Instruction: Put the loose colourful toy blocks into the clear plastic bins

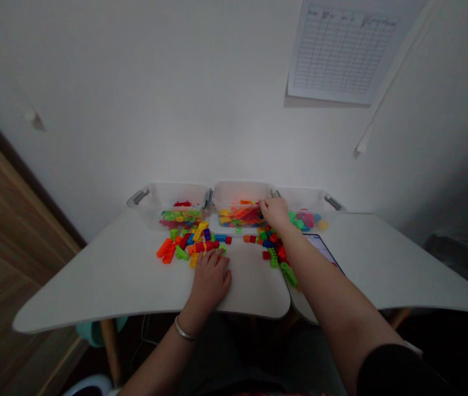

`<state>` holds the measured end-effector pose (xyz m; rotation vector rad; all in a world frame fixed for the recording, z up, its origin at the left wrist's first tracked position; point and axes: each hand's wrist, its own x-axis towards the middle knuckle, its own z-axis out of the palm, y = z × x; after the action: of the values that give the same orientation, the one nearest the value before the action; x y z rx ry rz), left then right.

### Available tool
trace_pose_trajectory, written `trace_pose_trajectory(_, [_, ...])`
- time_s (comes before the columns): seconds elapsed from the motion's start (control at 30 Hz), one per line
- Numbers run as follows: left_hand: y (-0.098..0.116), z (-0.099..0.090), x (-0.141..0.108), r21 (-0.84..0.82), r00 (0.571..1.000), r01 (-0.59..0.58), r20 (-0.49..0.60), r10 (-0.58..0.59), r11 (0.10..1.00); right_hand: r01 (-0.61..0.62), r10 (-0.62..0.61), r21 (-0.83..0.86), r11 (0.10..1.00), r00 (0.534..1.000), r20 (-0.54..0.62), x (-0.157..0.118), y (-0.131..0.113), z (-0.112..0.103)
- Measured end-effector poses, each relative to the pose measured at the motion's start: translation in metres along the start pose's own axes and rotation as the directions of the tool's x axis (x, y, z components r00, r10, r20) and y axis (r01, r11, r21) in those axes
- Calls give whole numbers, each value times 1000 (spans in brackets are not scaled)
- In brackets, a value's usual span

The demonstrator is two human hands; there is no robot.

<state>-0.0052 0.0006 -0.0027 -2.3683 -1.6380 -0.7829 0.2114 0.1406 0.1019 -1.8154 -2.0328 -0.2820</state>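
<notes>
My left hand (pixel 212 278) rests palm down on the white table, fingers spread. Its fingertips touch a red and orange toy building block piece (pixel 203 247) at the near side of a loose pile. Over the right front corner of the middle clear plastic bin (pixel 242 192), my right hand (pixel 274 212) is closed with its fingers bent down. Whatever those fingers hold, if anything, is hidden. Orange, yellow and red pieces (pixel 242 213) lie inside that bin. Below my right wrist is a second pile of red, green and blue blocks (pixel 274 256).
A left clear bin (pixel 155 193) holds green and red pieces; a right clear bin (pixel 303 195) holds rounded colourful ones. Partly under my right forearm lies a tablet or phone (pixel 323 248). The white table (pixel 105 275) meets the wall, where a printed sheet (pixel 345 52) hangs.
</notes>
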Motion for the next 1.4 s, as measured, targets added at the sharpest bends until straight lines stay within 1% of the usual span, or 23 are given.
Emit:
trace_pose_trajectory(0.1, [0,0,-1,-5,1000,5,-5,-5,1000,57,-57,77,995,998,0,2,7,5])
trace_pose_trajectory(0.23, [0,0,-1,-11,1000,4,-9,-4,1000,116,-102,220,969,992,-75,4,16,12])
trace_pose_trajectory(0.3, [0,1,-1,-15,1000,4,-9,-4,1000,135,-113,259,956,989,-98,4,18,13])
trace_pose_trajectory(0.37, [0,1,-1,-18,1000,6,-12,-6,1000,144,-122,257,956,988,-100,3,18,14])
trace_pose_trajectory(0.53, [1,0,-1,-13,1000,15,1,-15,1000,161,-151,173,972,986,-69,2,15,12])
trace_pose_trajectory(0.6, [1,0,-1,-12,1000,18,5,-17,1000,146,-136,187,971,989,-66,3,15,13])
trace_pose_trajectory(0.67, [0,0,-1,-10,1000,16,6,-16,1000,125,-108,236,964,990,-86,4,15,15])
trace_pose_trajectory(0.8, [0,0,-1,-3,1000,11,8,-11,1000,127,-71,394,910,986,-153,1,18,17])
trace_pose_trajectory(0.87, [0,0,-1,1,1000,8,9,-8,1000,141,-41,455,879,974,-223,-5,17,17])
trace_pose_trajectory(1.0, [1,-1,0,2,1000,5,14,-5,1000,195,10,455,869,911,-411,-36,5,22])
trace_pose_trajectory(1.07, [1,-1,-1,1,1000,6,9,-6,1000,238,-16,446,863,895,-446,-58,-7,30])
trace_pose_trajectory(1.13, [2,-1,-1,-7,1000,7,-3,-7,1000,286,-71,469,836,903,-424,-80,-21,41])
trace_pose_trajectory(1.2, [2,0,-1,-21,1000,6,-14,-6,1000,299,-146,485,822,933,-329,-99,-34,53])
trace_pose_trajectory(1.23, [2,0,-1,-26,1000,4,-18,-5,1000,289,-177,479,829,948,-266,-106,-40,58])
trace_pose_trajectory(1.3, [2,1,0,-28,1000,1,-19,-2,1000,273,-233,437,857,962,-144,-117,-48,65])
trace_pose_trajectory(1.37, [2,1,0,-16,1000,-1,-8,1,1000,268,-265,381,885,962,-61,-121,-51,68])
trace_pose_trajectory(1.4, [2,1,1,-9,1000,-1,-2,1,1000,266,-270,353,897,962,-39,-122,-52,68])
